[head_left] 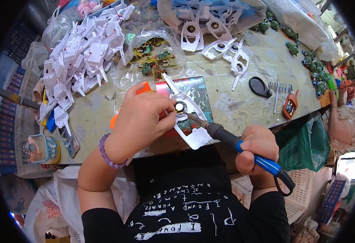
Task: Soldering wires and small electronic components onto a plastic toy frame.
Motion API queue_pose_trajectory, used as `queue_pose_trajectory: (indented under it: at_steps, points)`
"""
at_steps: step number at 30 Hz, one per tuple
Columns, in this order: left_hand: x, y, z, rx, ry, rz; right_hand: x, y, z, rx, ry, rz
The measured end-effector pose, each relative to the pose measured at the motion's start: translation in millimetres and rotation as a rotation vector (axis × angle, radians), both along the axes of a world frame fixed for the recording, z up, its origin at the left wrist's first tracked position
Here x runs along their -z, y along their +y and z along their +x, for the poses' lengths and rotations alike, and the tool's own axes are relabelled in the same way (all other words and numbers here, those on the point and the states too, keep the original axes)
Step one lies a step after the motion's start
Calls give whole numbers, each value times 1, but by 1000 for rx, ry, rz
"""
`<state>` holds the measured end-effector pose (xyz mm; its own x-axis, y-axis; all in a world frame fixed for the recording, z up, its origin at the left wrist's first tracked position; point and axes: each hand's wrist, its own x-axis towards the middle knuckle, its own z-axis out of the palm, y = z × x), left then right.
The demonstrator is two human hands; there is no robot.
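My right hand [258,149] is wrapped round the blue handle of a soldering iron [226,135]. The iron's tip reaches a round black speaker with a pale centre [180,106], set in a white plastic shell [197,135]. That shell lies over a dark, speckled board with a red edge [195,87]. At the speaker's left edge the fingers of my left hand [145,117] are pinched together. A small yellowish bit shows by the fingertips, too small to name. Behind the left hand an orange object [143,88] is mostly hidden.
White plastic parts with red wires [92,52] are heaped at left, beside a bag of green circuit boards [153,54]. More speaker shells [239,65] lie at the back. A black ring-shaped part [259,86], a spring [281,86] and an orange tool [290,105] rest at right. Another person's arm [343,121] shows far right.
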<state>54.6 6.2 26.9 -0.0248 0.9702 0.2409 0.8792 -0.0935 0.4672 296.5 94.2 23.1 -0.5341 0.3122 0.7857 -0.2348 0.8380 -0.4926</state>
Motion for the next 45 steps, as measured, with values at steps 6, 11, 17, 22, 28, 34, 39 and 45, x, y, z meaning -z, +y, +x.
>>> queue_pose_trajectory:
  at_steps: [6,11,17,22,28,34,39,45]
  points:
    - [2,1,3,-16,41,69,-2,2,3,-13,-34,-31]
    - [2,2,3,-13,55,124,1,2,2,6,16,-21]
    - [2,1,3,-10,39,136,-3,3,-3,4,-14,55]
    - [1,1,6,-17,60,151,-2,3,4,-44,-53,-11]
    - [-3,0,6,-39,46,31,-3,2,-2,-8,-33,80]
    - [-3,1,5,-25,43,60,1,2,-2,25,22,67]
    - [-3,1,6,-30,56,70,1,5,6,-55,-52,47]
    - [-3,-1,7,-30,66,64,2,4,6,-44,-27,50]
